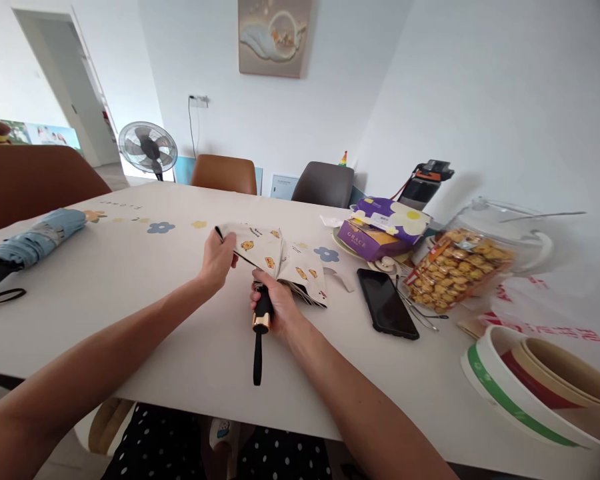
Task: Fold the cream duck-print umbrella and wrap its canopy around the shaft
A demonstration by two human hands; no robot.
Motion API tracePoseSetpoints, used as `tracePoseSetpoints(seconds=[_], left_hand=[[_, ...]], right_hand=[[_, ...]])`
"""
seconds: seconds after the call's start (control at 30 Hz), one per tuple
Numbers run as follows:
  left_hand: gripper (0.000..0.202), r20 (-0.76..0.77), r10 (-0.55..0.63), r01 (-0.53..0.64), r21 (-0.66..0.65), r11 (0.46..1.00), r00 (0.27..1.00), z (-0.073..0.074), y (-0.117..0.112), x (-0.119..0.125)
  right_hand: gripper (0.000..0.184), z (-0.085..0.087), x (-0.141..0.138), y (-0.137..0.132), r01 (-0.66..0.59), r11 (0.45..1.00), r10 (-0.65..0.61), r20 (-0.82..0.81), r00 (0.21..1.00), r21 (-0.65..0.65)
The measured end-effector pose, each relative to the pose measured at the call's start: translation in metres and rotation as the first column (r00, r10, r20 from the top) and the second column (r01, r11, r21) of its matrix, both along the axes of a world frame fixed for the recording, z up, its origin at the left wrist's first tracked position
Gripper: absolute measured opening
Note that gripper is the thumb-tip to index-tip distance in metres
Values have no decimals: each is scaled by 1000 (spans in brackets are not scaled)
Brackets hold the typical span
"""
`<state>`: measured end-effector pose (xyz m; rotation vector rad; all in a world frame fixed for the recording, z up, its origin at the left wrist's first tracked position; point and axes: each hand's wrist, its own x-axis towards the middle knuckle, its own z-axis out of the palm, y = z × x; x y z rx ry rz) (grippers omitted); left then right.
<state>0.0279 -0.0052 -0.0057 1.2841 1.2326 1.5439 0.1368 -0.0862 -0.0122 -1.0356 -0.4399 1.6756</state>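
Note:
A cream folding umbrella (300, 267) with small yellow and orange cartoon prints lies partly spread over the table, its canopy folds loose. My right hand (276, 301) is wrapped around its black handle, which ends in a gold ring with a black wrist strap (257, 360) hanging toward me. With my left hand (219, 255) I pinch the edge of a canopy panel, pulled out to the left; a black strip runs along that edge. The underside of the folds is hidden.
A furled blue umbrella (45, 237) lies at the left. Toward the right are a black phone (387, 303), glasses (425, 317), a purple box (367, 240), a clear jar of snacks (455, 267) and stacked paper bowls (520, 393). Chairs (224, 175) stand along the far side.

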Motion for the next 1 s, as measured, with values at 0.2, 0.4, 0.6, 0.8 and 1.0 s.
tracePoseSetpoints(seconds=[0.2,0.4,0.6,0.8,1.0], left_hand=[[11,172,32,-14,-104,994,985,-12,-3,-7],[13,164,68,-60,-54,997,984,-12,-2,-10],[9,114,11,4,-130,991,993,-22,-2,-10],[16,296,-120,239,-408,881,948,-20,14,-25],[30,451,-398,585,-427,690,799,-13,38,-67]], right_hand=[[38,-3,4,2,-8,1000,9,49,999,-17],[54,-4,13,8,-10,1000,10,11,1000,-8],[28,2,18,9,28,999,-25,101,995,-30],[18,1,25,13,20,1000,-20,242,970,3],[24,-6,23,10,-131,988,89,413,907,76]])
